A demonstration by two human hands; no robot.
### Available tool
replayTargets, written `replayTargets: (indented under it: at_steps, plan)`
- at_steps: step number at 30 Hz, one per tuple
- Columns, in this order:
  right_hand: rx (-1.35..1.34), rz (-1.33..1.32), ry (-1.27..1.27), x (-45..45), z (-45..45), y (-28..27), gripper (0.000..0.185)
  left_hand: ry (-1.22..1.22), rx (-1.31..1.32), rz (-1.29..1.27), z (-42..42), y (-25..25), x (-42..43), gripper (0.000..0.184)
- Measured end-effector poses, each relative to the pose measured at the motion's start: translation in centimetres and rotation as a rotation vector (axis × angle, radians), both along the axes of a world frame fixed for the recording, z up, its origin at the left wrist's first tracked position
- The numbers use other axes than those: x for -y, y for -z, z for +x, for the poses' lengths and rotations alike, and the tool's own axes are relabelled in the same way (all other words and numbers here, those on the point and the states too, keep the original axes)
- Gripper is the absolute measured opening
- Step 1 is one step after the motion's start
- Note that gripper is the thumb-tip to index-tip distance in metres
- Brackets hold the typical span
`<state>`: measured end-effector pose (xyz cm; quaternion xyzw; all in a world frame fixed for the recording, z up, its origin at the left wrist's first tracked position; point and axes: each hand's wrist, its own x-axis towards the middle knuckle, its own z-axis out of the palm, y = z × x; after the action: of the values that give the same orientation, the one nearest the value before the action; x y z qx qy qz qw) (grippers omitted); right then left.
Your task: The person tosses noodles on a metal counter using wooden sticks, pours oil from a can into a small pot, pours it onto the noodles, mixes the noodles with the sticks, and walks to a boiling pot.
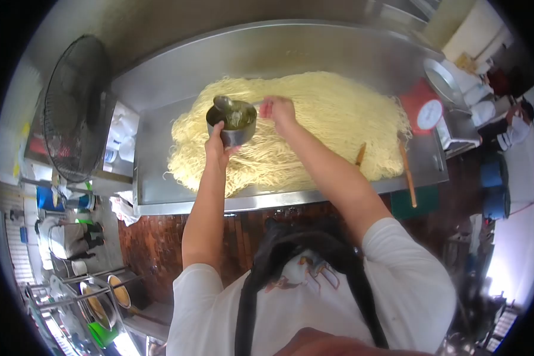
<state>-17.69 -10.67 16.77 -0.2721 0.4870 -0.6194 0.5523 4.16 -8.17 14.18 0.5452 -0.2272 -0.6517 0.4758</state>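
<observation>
A wide heap of pale yellow noodles (326,118) lies spread over a long stainless steel table (178,207) with raised sides. Above the left part of the heap, my left hand (219,147) grips a round metal pot (238,137) by its side. Greenish, shiny liquid shows inside the pot. My right hand (280,111) is closed around the handle of a ladle (223,103), whose bowl is over the pot's far rim. Two wooden sticks, one long stick (407,175) and one short stick (360,155), rest at the heap's near right edge.
A red scale (422,110) with a round dial stands at the table's right end. At the left is a large caged fan (77,110). One person (65,238) is at far left, another person (518,126) at far right. Racks with pans (101,305) stand behind me on the left.
</observation>
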Motion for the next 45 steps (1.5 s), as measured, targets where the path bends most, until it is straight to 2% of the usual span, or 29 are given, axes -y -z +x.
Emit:
replayTargets:
  at_steps: [1,4,7,9,10,13,15,16,19,21,22,24,26,27,29,32,34,37,39,40,41,43,45]
  plan:
    - [-0.005,-0.054,0.034,0.0,-2.0,-1.4,0.025,0.018,0.015,-0.002,-2.1,-0.9,0.5,0.060]
    - [-0.676,-0.166,-0.018,-2.0,-9.5,-4.8,0.026,0.080,0.071,-0.009,-8.3,-2.3,1.2,0.059]
    - [-1.347,-0.621,0.171,-4.6,-17.1,1.4,0.032,0.126,0.124,-0.007,-14.9,-1.3,-0.4,0.059]
    - [-0.750,-0.237,0.060,-8.3,-20.3,2.0,0.030,0.171,0.139,0.021,-18.9,0.9,-1.5,0.059]
    - [-0.446,-0.052,0.005,-9.4,-22.0,2.4,0.029,0.203,0.151,0.035,-21.2,0.4,-2.7,0.059]
    - [0.099,0.192,0.118,-8.5,-27.9,4.6,0.025,0.249,0.130,0.062,-27.6,0.7,-3.0,0.060]
    - [0.202,0.123,0.209,-6.8,-31.8,3.7,0.024,0.296,0.083,0.057,-31.7,1.3,-1.0,0.061]
    - [0.251,0.088,0.255,-6.4,-33.7,2.9,0.023,0.304,0.094,0.063,-34.1,0.1,-0.7,0.063]
    - [-0.117,-0.007,0.363,-8.2,-39.2,-0.5,0.026,0.352,0.218,0.055,-40.1,-1.5,-0.8,0.068]
    - [-0.622,-0.053,0.357,-11.8,-42.4,-0.1,0.027,0.406,0.260,0.047,-43.1,-0.4,-2.3,0.068]
    - [-0.877,-0.070,0.345,-14.1,-43.7,0.6,0.028,0.462,0.272,0.058,-44.1,1.7,-2.7,0.060]
    - [-0.839,0.076,0.358,-19.6,-44.8,0.4,0.029,0.516,0.272,0.090,-46.0,2.6,-5.5,0.060]
    - [-1.023,0.003,0.387,-23.5,-45.6,1.9,0.030,0.535,0.186,0.174,-47.6,3.8,-8.5,0.059]
    - [-1.035,0.053,0.371,-25.0,-45.6,2.5,0.030,0.521,0.129,0.238,-48.1,3.9,-9.7,0.059]
    - [-1.067,0.144,0.335,-26.6,-44.9,3.2,0.029,0.640,0.015,0.244,-47.9,4.5,-11.0,0.056]
    - [-1.305,0.110,0.182,-25.7,-40.9,1.2,0.027,0.569,-0.106,0.276,-45.5,5.4,-11.0,0.055]
    - [-1.359,-0.103,0.184,-23.1,-36.0,0.0,0.026,0.488,-0.249,0.304,-41.7,4.8,-9.7,0.054]
    - [-1.351,-0.348,0.180,-16.8,-25.9,2.0,0.024,0.355,-0.097,0.163,-31.2,4.7,-6.2,0.053]
    - [-1.307,-0.294,0.057,-14.1,-17.3,2.2,0.023,0.197,0.123,0.108,-22.3,4.6,-4.6,0.055]
    - [-1.266,-0.353,0.051,-13.1,-13.1,3.3,0.020,0.131,0.262,0.073,-18.1,3.8,-4.8,0.057]
    - [-1.226,-0.410,0.047,-12.6,-9.4,4.3,0.016,0.068,0.399,0.037,-14.2,3.1,-5.4,0.058]
    - [-1.268,-0.416,-0.118,-13.3,-4.0,3.6,0.009,0.014,0.655,0.001,-7.5,2.8,-6.8,0.061]
    - [-1.224,-0.506,-0.084,-14.9,-1.8,4.2,0.007,0.034,0.739,-0.026,-3.7,2.7,-9.0,0.060]
